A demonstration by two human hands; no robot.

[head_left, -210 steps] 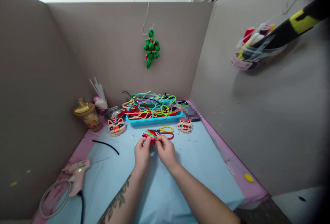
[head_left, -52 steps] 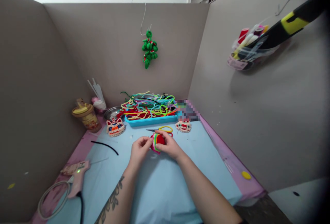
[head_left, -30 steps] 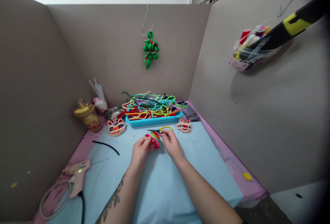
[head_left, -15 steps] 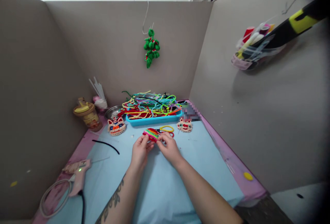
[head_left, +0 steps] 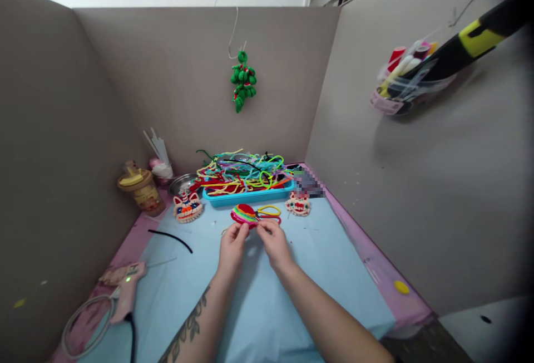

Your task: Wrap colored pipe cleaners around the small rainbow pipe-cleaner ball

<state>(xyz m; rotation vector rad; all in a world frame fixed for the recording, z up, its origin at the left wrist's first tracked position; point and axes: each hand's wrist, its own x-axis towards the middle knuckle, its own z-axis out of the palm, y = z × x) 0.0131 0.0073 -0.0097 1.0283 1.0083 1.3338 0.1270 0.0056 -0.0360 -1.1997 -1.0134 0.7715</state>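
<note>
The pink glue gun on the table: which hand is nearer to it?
Left. The left hand is right of the pink glue gun; the right hand is farther right still.

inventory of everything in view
striped piece: 1, multicoloured, centre
scissors: 1, yellow-red handles, beside piece
tray: 1, blue, far middle
strands: many, multicoloured, in tray
animal faces: 2, mostly cream, before tray
bowl: 1, silver, beside tray
unclear item: 1, dark, beside tray
tub: 1, brown, far left
sticks: several, white, left
strip: 1, black, left
glue gun: 1, pink, left
sheet: 1, blue, beneath
disc: 1, yellow, right
panels: 3, grey, around
ornament: 1, green, back panel
holder: 1, clear, right panel
left hand, right hand: 1 each, bare, holding piece
</note>
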